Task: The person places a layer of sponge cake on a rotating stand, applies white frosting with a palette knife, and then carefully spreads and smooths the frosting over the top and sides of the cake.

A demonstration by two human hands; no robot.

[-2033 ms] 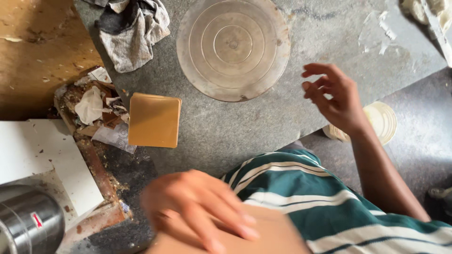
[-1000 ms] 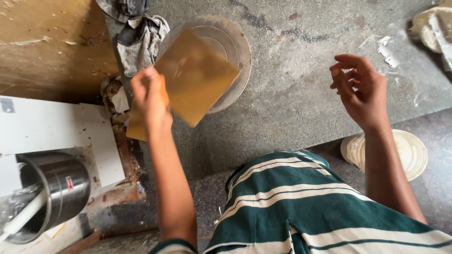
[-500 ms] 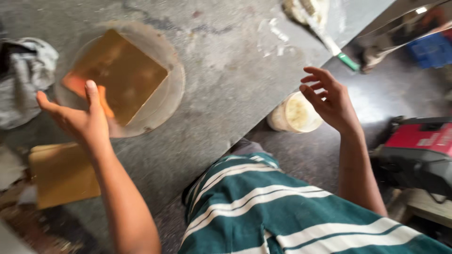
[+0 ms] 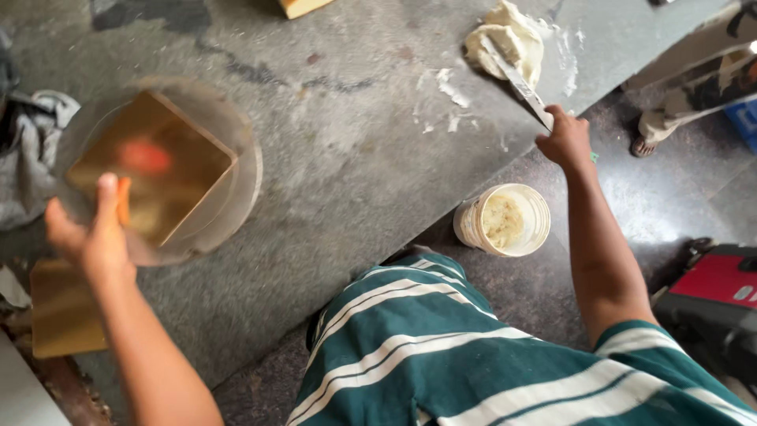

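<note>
The right hand (image 4: 566, 140) has its grip clamped on the handle of a long flat-bladed knife (image 4: 516, 79), whose blade runs up and to the left into a mound of pale dough-like paste (image 4: 509, 39) lying on the grey stone surface (image 4: 355, 158) near its edge. White smears of the same paste streak the stone just beside the mound. The left hand (image 4: 95, 237) is spread apart, fingers loose and holding nothing, its thumb raised against the near rim of a round turntable (image 4: 240, 170); a square golden board (image 4: 154, 166) sits on that turntable, blurred. A second golden board (image 4: 63, 312) lies just below the left wrist. A crumpled grey cloth (image 4: 31, 158) lies at the left, touching the turntable's far side. On the dark floor below the surface's edge stands a small open tub (image 4: 505, 221) of pale filling.
</note>
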